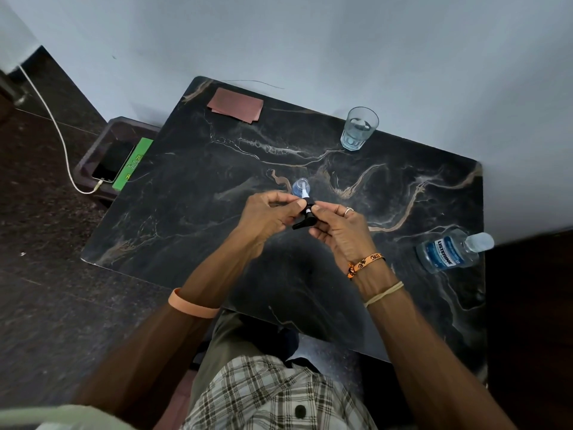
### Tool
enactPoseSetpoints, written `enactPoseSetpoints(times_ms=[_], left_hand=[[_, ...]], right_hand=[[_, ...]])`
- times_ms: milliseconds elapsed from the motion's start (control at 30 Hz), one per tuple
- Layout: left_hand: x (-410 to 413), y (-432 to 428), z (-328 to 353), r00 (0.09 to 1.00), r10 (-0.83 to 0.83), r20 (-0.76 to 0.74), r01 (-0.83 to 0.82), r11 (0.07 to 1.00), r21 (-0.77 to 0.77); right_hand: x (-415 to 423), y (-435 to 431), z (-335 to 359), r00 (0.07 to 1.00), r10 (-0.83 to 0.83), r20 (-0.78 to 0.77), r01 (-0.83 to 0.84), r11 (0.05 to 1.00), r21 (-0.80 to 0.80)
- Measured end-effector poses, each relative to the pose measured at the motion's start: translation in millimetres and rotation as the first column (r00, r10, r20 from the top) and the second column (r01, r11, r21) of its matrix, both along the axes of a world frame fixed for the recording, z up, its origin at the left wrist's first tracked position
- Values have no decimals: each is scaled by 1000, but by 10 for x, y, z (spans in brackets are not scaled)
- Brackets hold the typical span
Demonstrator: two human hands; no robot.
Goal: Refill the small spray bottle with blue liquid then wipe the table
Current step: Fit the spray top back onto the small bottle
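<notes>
Black spray head (pixel 305 216) pinched between left hand (pixel 266 214) and right hand (pixel 336 226), fingertips of both clamped on it, just above small bottle (pixel 299 186) on table (pixel 192 181). "LISTERINE" legible on mouthwash bottle (pixel 446 251) lying far right.

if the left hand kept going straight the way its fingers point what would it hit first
The left hand points right, so it would first meet the spray head that both hands hold, then the right hand; depth is uncertain.
</notes>
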State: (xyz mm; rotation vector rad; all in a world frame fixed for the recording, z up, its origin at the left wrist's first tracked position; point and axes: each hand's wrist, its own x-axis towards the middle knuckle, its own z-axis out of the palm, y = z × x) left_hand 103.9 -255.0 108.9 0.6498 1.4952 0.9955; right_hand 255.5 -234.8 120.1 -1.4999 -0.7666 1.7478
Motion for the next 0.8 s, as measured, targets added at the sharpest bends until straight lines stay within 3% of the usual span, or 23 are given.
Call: enactPoseSetpoints(times_ms=[367, 800], left_hand=[[-12, 135, 8, 995, 43, 90, -38, 998, -52], [-115, 728, 194, 981, 38, 191, 5, 975, -221]], right_hand=[[-40, 181, 18, 999, 18, -37, -19, 1000, -17], [-200, 828, 103, 992, 108, 64, -102, 990, -92]])
